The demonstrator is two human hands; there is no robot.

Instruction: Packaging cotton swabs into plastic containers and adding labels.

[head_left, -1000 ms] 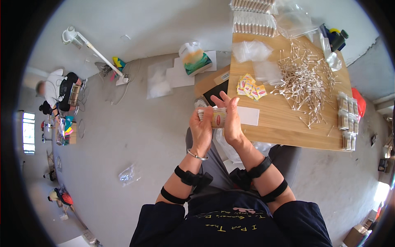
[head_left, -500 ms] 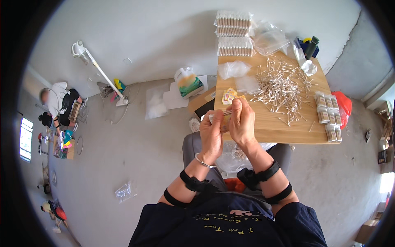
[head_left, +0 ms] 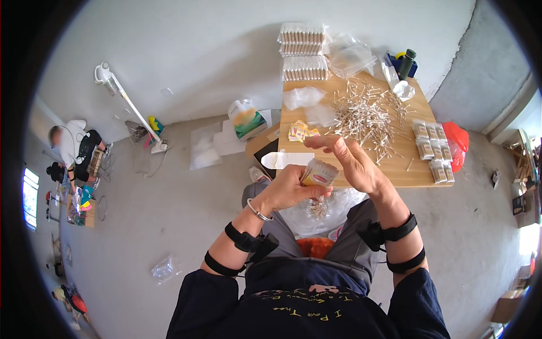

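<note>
My left hand point(head_left: 284, 191) is closed round a small clear packet point(head_left: 319, 173) with a yellow-and-white printed label, held upright over my lap. My right hand point(head_left: 360, 165) is raised just right of it, fingers stretched toward the left and nothing seen in them. A white paper strip with a pointed end point(head_left: 289, 160) shows behind my left hand at the table's near left corner. Small yellow printed cards point(head_left: 300, 131) lie beyond it. Loose cotton swabs point(head_left: 367, 116) are heaped on the wooden table point(head_left: 361, 179). A clear plastic bag point(head_left: 307, 220) with swabs rests between my legs.
Packed swab bundles point(head_left: 304, 39) are stacked at the far left of the table. Small filled packets point(head_left: 432, 141) sit at its right edge, beside a red plastic bag point(head_left: 456, 147). A green bottle point(head_left: 406, 64) stands behind. A person point(head_left: 79, 148) is far left.
My hands have parted: the right has let go of the packet, opened and moved right. The packet now shows its label. The white strip has come into sight; the whole view has shifted slightly.
</note>
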